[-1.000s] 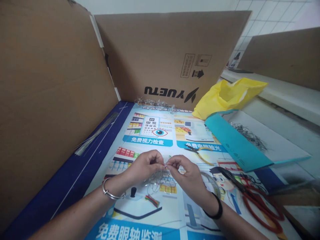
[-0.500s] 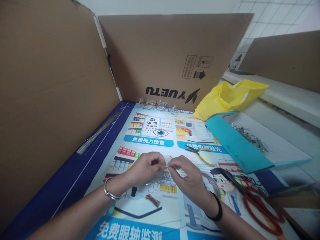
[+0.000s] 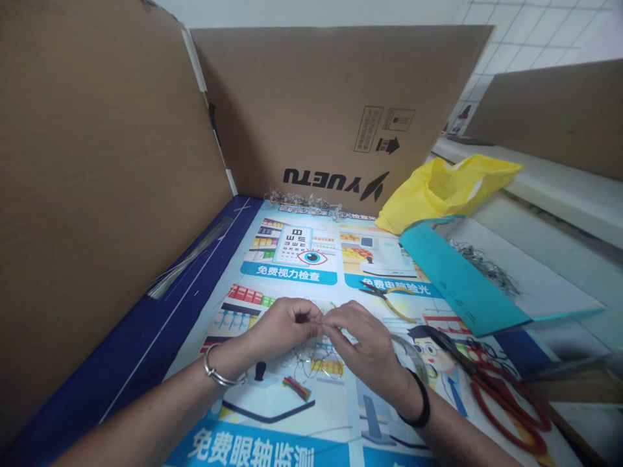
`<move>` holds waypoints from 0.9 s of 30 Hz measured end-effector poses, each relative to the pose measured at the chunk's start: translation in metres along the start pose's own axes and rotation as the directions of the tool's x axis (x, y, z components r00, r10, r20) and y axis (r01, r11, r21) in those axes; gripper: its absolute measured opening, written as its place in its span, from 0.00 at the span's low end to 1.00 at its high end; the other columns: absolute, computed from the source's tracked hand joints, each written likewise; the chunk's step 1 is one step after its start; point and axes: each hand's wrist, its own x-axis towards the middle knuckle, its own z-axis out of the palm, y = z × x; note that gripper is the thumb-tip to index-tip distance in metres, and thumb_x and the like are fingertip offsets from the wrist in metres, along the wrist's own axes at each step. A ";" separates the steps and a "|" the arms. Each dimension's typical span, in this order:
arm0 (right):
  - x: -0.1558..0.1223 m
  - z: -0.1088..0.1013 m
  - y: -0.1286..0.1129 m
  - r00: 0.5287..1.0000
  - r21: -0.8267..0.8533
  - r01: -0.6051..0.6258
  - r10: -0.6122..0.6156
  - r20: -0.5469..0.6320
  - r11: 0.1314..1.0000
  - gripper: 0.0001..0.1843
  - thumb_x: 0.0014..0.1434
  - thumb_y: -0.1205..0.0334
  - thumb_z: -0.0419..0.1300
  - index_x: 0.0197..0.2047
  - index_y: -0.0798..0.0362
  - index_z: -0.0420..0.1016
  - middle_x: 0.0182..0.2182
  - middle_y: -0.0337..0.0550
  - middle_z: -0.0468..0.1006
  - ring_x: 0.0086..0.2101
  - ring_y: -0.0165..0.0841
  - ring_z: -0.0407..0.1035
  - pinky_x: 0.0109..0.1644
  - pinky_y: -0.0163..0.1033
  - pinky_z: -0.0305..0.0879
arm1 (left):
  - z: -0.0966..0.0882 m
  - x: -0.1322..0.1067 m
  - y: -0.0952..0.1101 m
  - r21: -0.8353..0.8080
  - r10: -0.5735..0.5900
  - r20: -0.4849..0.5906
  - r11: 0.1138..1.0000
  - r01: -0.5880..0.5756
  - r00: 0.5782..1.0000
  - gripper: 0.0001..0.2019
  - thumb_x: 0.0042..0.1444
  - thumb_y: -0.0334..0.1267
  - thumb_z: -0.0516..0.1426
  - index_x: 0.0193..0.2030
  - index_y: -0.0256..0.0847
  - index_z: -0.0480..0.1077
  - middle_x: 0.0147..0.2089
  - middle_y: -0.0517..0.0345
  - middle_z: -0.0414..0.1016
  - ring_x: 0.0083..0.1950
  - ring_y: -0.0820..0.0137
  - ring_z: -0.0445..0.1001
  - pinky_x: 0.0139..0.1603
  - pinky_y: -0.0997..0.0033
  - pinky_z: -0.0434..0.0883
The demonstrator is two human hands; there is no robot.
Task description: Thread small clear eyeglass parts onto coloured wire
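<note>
My left hand (image 3: pixel 287 327) and my right hand (image 3: pixel 363 340) meet fingertip to fingertip above a printed poster (image 3: pixel 302 259), both pinched on a thin wire frame (image 3: pixel 316 357) whose loops hang below them. The left wrist wears a metal bangle, the right a black band. A small bundle of coloured sticks (image 3: pixel 296 388) lies on the poster just under my hands.
Cardboard walls (image 3: pixel 331 110) stand at the left and back. Small pliers (image 3: pixel 389 299) lie right of my hands, and red-handled cutters (image 3: pixel 501 399) sit at the right. A teal box lid (image 3: pixel 452 279) holds metal bits, beside a yellow bag (image 3: pixel 448 185). Thin wires (image 3: pixel 187 259) lean on the left wall.
Both hands have sunk slightly toward the poster and stayed pinched together on the wire; the view has barely shifted.
</note>
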 end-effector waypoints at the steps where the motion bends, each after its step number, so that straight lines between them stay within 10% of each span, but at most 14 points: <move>1: 0.001 -0.001 -0.001 1.000 0.004 -0.017 0.017 0.000 1.000 0.08 0.57 0.69 0.56 0.35 0.48 0.73 0.28 0.40 0.78 0.30 0.32 0.69 0.36 0.39 0.66 | 0.000 0.000 -0.002 -0.022 0.007 0.007 1.000 -0.007 1.000 0.04 0.49 0.35 0.57 0.26 0.37 0.69 0.22 0.65 0.63 0.25 0.78 0.59 0.26 0.78 0.58; 9: 0.004 -0.008 0.009 0.992 0.000 -0.123 0.123 0.041 0.992 0.07 0.57 0.67 0.56 0.37 0.50 0.76 0.32 0.44 0.76 0.35 0.34 0.70 0.39 0.39 0.68 | -0.005 0.003 -0.012 -0.241 0.022 0.095 0.971 0.002 0.995 0.06 0.50 0.36 0.58 0.29 0.36 0.66 0.23 0.65 0.62 0.23 0.79 0.58 0.24 0.77 0.56; 27: 0.000 0.001 0.012 0.997 0.003 -0.009 0.009 0.082 1.000 0.08 0.55 0.73 0.54 0.30 0.52 0.71 0.27 0.42 0.73 0.31 0.32 0.66 0.35 0.38 0.65 | -0.005 0.005 -0.015 -0.051 0.156 0.014 0.987 -0.155 0.988 0.04 0.51 0.32 0.58 0.27 0.36 0.72 0.28 0.59 0.73 0.31 0.75 0.69 0.35 0.74 0.65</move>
